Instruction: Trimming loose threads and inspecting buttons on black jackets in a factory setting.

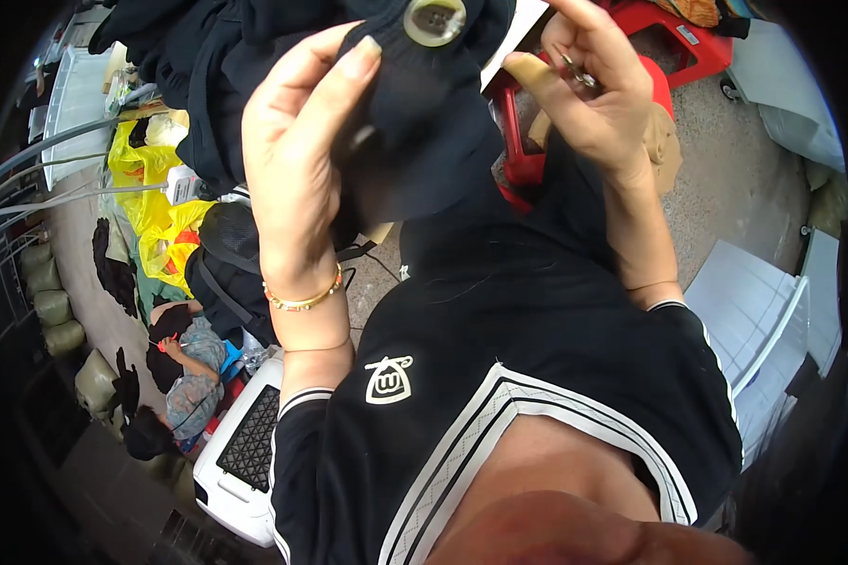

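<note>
My left hand (297, 151) grips a fold of dark navy garment (424, 122), held up close in front of me. A large pale round button (434, 20) sits on the cloth at its top edge, just above my left fingertips. My right hand (589, 89) is raised beside it, fingers pinched on a small metal thing (579, 73), too small to tell what it is. A beaded bracelet (301, 299) circles my left wrist. The garment hangs down over my black, white-trimmed shirt.
More dark clothes (188, 56) hang at the upper left. A red plastic stool (674, 42) stands behind my right hand. Yellow bags (155, 212) lie on the floor at left, a white basket (240, 447) below, and a person (184, 367) sits low at left.
</note>
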### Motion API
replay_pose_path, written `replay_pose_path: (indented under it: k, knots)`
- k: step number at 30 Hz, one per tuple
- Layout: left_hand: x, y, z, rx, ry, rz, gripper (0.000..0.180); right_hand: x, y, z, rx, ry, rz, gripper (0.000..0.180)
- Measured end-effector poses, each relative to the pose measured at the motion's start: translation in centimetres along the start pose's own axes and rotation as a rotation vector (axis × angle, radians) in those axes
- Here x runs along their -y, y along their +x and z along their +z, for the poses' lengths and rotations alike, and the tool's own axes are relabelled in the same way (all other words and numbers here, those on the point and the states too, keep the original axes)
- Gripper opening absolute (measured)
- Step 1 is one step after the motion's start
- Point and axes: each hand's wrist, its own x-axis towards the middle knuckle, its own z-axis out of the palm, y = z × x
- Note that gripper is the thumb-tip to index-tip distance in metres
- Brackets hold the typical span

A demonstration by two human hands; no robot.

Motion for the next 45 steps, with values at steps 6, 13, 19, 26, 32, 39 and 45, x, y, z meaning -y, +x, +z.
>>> replay_pose_path:
  k: [6,13,19,26,32,39,45]
  knots:
    - [2.8,-1.2,0.2,-0.03,-0.184,-0.079,0.024,0.7,-0.8,0.4,0.058,0.238,0.288,0.059]
    - [3.8,-1.3,1.4,-0.047,-0.152,-0.036,0.037,-3.1,-1.2,2.5,0.033,0.231,0.049,0.041]
    - [4.4,-1.5,1.5,-0.045,-0.067,0.043,0.051,-4.3,-1.2,2.5,0.075,0.127,-0.092,0.032]
    - [5.4,-1.0,0.7,-0.08,0.111,0.048,0.039,-4.7,-1.6,3.9,-0.045,0.282,-0.057,0.019]
    - [6.4,-1.1,0.0,-0.138,0.291,0.12,0.034,-3.6,-1.7,3.2,0.055,0.594,0.468,0.012]
    - [6.4,-0.9,0.0,-0.247,0.155,0.109,0.032,-1.4,-1.8,0.7,0.112,0.33,0.334,0.035]
    - [5.8,-1.1,0.9,-0.161,-0.01,0.075,0.033,-0.8,-1.5,0.1,0.112,-0.08,0.063,0.034]
